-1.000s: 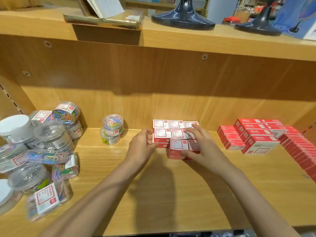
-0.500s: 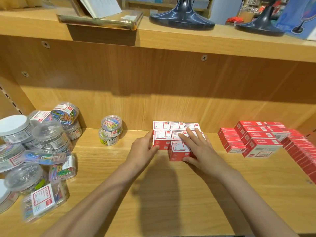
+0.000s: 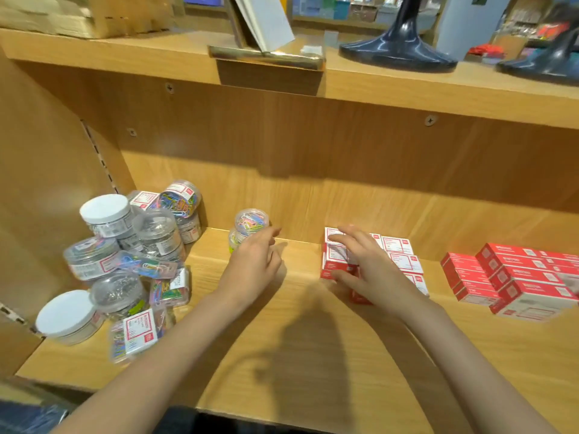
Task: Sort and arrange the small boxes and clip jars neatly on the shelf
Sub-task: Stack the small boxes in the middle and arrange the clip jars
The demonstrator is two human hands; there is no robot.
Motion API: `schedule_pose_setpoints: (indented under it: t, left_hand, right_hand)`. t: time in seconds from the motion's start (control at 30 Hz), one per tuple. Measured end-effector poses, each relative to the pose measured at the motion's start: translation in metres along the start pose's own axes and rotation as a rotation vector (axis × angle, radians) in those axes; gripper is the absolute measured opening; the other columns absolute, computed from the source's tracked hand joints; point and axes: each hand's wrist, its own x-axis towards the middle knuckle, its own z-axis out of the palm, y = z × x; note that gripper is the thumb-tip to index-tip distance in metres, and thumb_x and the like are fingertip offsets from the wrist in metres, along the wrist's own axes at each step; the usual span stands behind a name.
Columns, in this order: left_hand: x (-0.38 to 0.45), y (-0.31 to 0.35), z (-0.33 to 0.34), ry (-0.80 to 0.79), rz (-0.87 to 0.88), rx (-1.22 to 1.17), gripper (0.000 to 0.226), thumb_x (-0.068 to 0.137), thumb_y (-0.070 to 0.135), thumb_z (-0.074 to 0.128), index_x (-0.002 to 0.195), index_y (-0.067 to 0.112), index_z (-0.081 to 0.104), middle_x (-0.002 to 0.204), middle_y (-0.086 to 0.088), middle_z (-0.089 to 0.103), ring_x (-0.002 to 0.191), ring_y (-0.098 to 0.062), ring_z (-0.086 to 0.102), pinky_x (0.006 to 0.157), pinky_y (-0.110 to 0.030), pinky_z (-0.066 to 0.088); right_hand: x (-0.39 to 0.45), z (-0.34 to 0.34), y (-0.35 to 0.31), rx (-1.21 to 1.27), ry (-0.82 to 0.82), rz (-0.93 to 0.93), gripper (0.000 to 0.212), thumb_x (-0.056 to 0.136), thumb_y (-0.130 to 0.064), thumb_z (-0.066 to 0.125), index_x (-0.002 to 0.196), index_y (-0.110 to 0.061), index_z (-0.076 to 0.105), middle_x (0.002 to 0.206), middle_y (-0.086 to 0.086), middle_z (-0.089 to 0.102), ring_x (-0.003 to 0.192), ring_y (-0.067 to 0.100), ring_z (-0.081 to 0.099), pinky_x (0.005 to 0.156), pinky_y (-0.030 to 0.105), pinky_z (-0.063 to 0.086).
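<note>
Left hand (image 3: 253,264): raised, fingers loosely curled, holding nothing.
Right hand (image 3: 366,267): palm down, fingers spread and nearly straight.
Forearms: both bare, reaching forward.

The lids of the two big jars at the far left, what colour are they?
White, on both big jars; the head view shows them clearly.

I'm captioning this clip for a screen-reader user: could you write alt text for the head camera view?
A person's right hand rests with fingers spread on a block of small red-and-white boxes at the middle of a wooden shelf, while the left hand reaches toward two stacked clip jars. More clip jars are jumbled at left; red boxes are piled at right.
</note>
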Motion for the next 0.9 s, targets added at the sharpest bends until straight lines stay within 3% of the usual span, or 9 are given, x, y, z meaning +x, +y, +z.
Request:
schedule_pose_setpoints:
  t: [0.07,0.13,0.3,0.4,0.47,0.6,0.77,0.9]
  left_hand:
    - [-0.009,-0.008,-0.025,0.071,0.04,0.085,0.032,0.084,0.018,0.046,0.11,0.004,0.058,0.097,-0.013,0.065,0.09,-0.027,0.058,0.078,-0.029,0.038]
    - [-0.02,-0.019,-0.048,0.107,0.052,0.18,0.039,0.081,0.024,0.038,0.109,0.004,0.059,0.096,-0.011,0.066,0.089,-0.025,0.056,0.078,-0.03,0.038]
    - [-0.046,-0.046,-0.09,0.155,-0.037,0.303,0.038,0.079,0.023,0.04,0.111,0.01,0.058,0.096,-0.006,0.063,0.091,-0.019,0.046,0.079,-0.03,0.035]
    - [-0.059,-0.057,-0.105,0.154,-0.057,0.362,0.037,0.078,0.026,0.04,0.107,0.011,0.057,0.099,-0.006,0.063,0.092,-0.018,0.042,0.076,-0.028,0.029]
    - [-0.062,-0.062,-0.111,0.154,-0.106,0.377,0.039,0.078,0.028,0.039,0.107,0.011,0.059,0.105,-0.005,0.062,0.096,-0.019,0.042,0.08,-0.032,0.032]
    - [-0.068,-0.073,-0.116,0.11,-0.159,0.381,0.046,0.079,0.031,0.034,0.109,0.009,0.059,0.113,-0.006,0.059,0.103,-0.022,0.043,0.089,-0.039,0.038]
    - [-0.073,-0.079,-0.116,0.136,-0.142,0.323,0.044,0.083,0.03,0.035,0.107,0.005,0.061,0.112,-0.007,0.059,0.103,-0.017,0.039,0.091,-0.026,0.029]
    - [-0.076,-0.081,-0.118,0.178,-0.121,0.282,0.042,0.083,0.03,0.039,0.107,0.004,0.06,0.115,-0.01,0.058,0.106,-0.017,0.039,0.094,-0.022,0.026]
  right_hand:
    - [0.025,0.012,-0.019,0.109,-0.018,-0.036,0.054,0.083,-0.017,0.066,0.133,-0.016,0.043,0.143,0.003,0.033,0.131,0.014,0.031,0.097,0.0,0.016]
    - [0.051,0.028,-0.037,0.193,-0.066,-0.045,0.057,0.083,-0.014,0.065,0.134,-0.015,0.041,0.14,0.004,0.033,0.124,0.012,0.037,0.092,-0.003,0.02]
    - [0.092,0.087,-0.068,0.315,-0.029,0.052,0.072,0.073,-0.014,0.072,0.135,-0.016,0.034,0.129,0.008,0.03,0.12,0.022,0.04,0.103,0.019,0.027]
    - [0.101,0.115,-0.08,0.365,0.12,0.144,0.076,0.068,-0.013,0.077,0.13,-0.021,0.033,0.123,0.005,0.029,0.111,0.025,0.047,0.096,0.034,0.041]
    - [0.106,0.125,-0.085,0.357,0.187,0.187,0.076,0.069,-0.015,0.077,0.129,-0.024,0.032,0.121,0.004,0.028,0.106,0.025,0.049,0.089,0.038,0.047]
    - [0.113,0.132,-0.088,0.378,0.237,0.154,0.069,0.072,-0.01,0.073,0.128,-0.027,0.037,0.121,0.004,0.03,0.106,0.024,0.049,0.089,0.034,0.045]
    - [0.101,0.129,-0.072,0.354,0.226,0.135,0.068,0.07,-0.011,0.076,0.128,-0.021,0.041,0.122,0.007,0.033,0.114,0.027,0.045,0.098,0.036,0.041]
    - [0.095,0.113,-0.066,0.184,0.229,0.168,0.067,0.07,-0.021,0.077,0.127,-0.018,0.042,0.129,0.011,0.029,0.121,0.028,0.036,0.104,0.037,0.034]
